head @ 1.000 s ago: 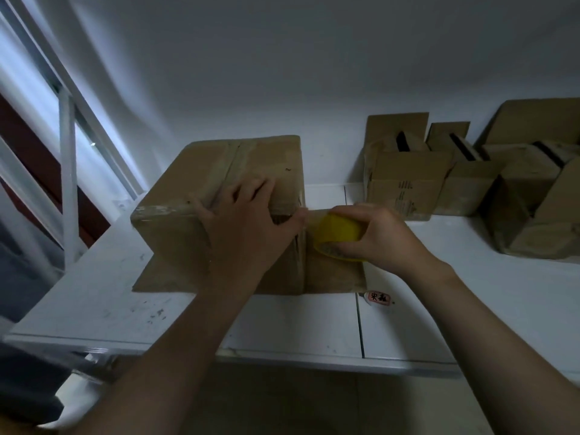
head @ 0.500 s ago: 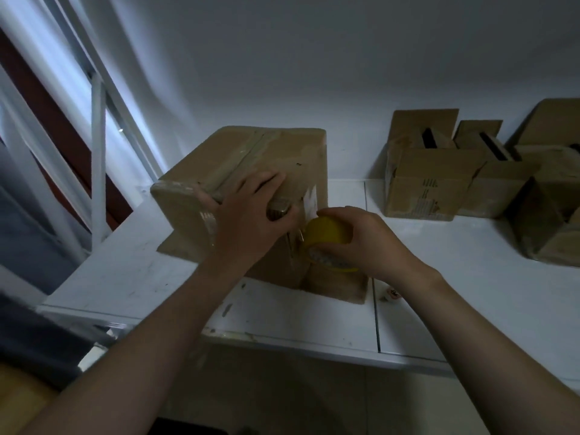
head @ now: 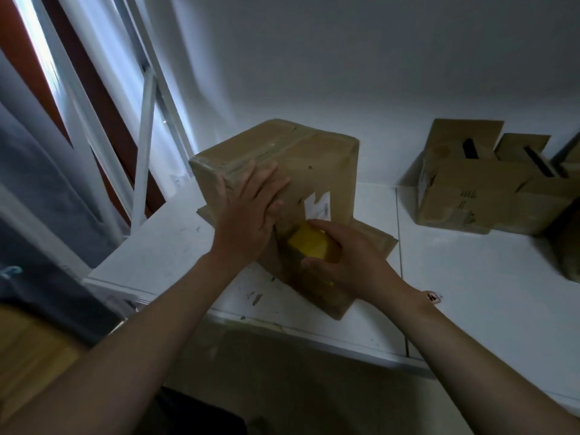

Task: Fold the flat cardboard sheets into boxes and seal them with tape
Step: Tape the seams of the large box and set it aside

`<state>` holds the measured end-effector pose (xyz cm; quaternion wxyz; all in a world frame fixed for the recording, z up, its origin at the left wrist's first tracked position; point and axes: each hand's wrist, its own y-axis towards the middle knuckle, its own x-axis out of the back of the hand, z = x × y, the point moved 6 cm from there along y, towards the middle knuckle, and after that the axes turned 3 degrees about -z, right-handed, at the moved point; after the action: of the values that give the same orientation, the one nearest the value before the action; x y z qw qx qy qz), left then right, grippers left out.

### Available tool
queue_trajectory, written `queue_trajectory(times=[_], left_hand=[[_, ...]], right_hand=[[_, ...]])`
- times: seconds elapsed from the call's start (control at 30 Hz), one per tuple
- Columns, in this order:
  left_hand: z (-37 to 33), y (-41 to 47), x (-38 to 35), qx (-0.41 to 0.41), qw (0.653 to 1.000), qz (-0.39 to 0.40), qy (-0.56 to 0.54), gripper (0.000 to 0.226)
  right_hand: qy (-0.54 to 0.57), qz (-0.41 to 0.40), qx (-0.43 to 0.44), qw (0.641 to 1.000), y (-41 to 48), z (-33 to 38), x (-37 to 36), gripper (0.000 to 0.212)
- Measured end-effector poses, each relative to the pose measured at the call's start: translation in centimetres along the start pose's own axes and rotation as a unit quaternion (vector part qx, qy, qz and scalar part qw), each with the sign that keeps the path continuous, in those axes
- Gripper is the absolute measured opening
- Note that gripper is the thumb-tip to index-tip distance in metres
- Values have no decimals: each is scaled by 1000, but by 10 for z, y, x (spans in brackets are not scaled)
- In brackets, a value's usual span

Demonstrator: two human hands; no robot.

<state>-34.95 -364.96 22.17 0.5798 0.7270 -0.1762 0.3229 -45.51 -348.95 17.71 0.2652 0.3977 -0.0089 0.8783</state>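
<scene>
Room is sitting dim, whole shot underexposed. Daylight is coming in from the window [head: 47, 67] on the left and blowing out to white glare along its frame. The wall [head: 345, 58] is fading from pale near the window to flat grey on the right. Shadows are staying soft, with no hard edges. The cardboard box [head: 314, 158] is reading muddy and low contrast against the brighter counter [head: 470, 277]. The yellow tape roll [head: 309, 246] is showing as the only saturated colour. The left edge is smearing with blur, and the window bars are leaning and stretching from wide-angle distortion. The forearms at the bottom are looking soft and noisy. The far boxes [head: 470, 196] are sitting murky.
</scene>
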Motion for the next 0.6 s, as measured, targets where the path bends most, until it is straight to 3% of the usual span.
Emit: queue_trajectory(times=[0.17,0.33,0.47,0.6], left_hand=[[-4,-6,-13,77,996,-45,12,59],[4,-8,-25,134,990,-36,4,67],[13,-5,-26,119,992,-24,-43,78],[19,-1,-26,81,995,-32,-45,70]], right_hand=[[24,5,-27,999,6,-3,-1,70],[47,4,-30,998,11,-7,-4,73],[68,6,-29,997,15,-7,-6,73],[64,-11,-21,998,17,-5,-2,76]])
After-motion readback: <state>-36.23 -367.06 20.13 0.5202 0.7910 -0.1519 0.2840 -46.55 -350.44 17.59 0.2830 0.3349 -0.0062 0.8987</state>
